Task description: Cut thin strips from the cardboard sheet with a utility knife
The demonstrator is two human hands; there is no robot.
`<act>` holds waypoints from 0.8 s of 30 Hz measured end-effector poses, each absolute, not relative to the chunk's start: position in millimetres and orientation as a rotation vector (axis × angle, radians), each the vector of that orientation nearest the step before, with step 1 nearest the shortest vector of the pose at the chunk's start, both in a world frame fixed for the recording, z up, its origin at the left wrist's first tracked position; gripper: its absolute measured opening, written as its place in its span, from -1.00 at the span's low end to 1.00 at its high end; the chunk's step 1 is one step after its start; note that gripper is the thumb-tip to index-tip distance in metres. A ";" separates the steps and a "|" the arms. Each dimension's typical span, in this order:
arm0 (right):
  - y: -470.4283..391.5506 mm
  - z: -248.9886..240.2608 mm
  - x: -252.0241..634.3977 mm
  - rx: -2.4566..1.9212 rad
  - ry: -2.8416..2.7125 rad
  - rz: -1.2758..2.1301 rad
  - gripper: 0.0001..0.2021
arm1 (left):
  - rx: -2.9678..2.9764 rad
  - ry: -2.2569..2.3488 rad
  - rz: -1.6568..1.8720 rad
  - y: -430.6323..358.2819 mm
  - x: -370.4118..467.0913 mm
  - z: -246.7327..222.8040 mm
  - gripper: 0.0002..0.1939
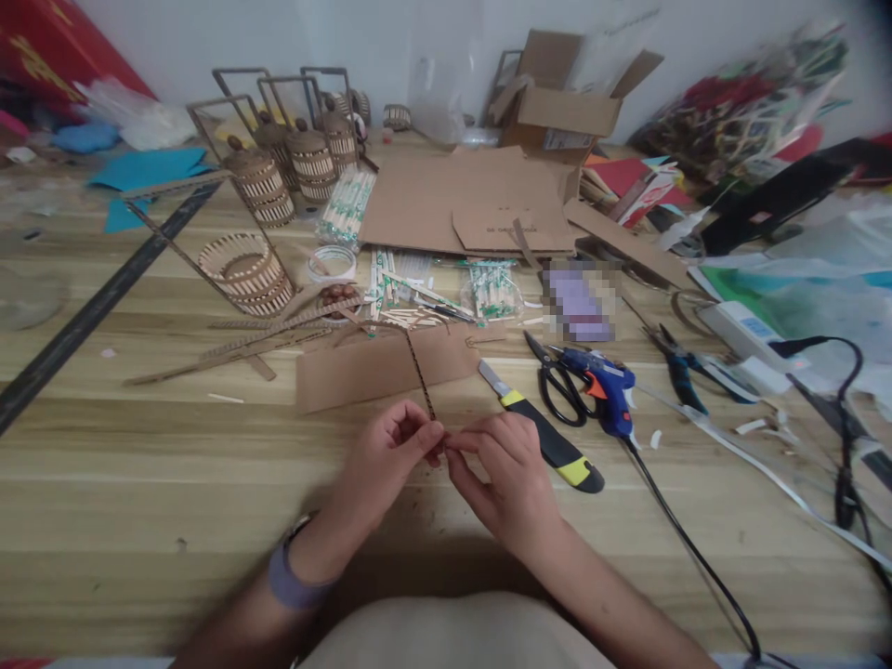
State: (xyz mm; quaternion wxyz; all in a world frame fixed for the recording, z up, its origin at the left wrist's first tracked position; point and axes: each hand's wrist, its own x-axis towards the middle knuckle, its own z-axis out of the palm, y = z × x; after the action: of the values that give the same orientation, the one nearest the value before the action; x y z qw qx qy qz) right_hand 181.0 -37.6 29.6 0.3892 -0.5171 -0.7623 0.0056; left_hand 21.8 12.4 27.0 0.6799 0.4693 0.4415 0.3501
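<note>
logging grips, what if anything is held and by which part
The left hand holds a thin cardboard strip by its near end; the right hand is at that end too, its hold unclear.

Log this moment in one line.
left hand: holding strip; right hand: at strip's near end; knife: beside right hand; glue gun: right of knife

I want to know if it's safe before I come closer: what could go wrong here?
The knife lies with its blade bare, close to the right hand, so a careless reach might mean a cut. The glue gun has a cord trailing across the table; catching it could drag the gun. And the thin brown strip, held between the left hand and the right, might bend or tear if squeezed hard.
</note>
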 end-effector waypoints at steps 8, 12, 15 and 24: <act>-35.8 26.8 185.8 -1.349 -1.820 0.098 -0.90 | 0.996 1.004 0.749 8.1 20.4 30.0 -0.77; -35.3 25.6 186.5 -1.345 -1.804 0.100 -0.90 | 1.005 1.031 0.684 6.5 19.5 30.7 -0.75; -35.4 25.6 186.8 -1.334 -1.821 0.100 -0.90 | 0.939 1.035 0.665 6.6 20.1 32.4 -0.71; -37.5 32.4 186.9 -1.246 -1.943 0.085 -0.88 | 0.493 0.932 0.675 8.4 22.0 30.0 -0.39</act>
State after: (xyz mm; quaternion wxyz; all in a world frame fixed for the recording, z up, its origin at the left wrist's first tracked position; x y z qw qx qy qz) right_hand 186.9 -37.5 32.4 0.4041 -0.4936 -0.7694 0.0336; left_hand 22.0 8.4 30.0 0.8103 0.2306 0.4362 0.3160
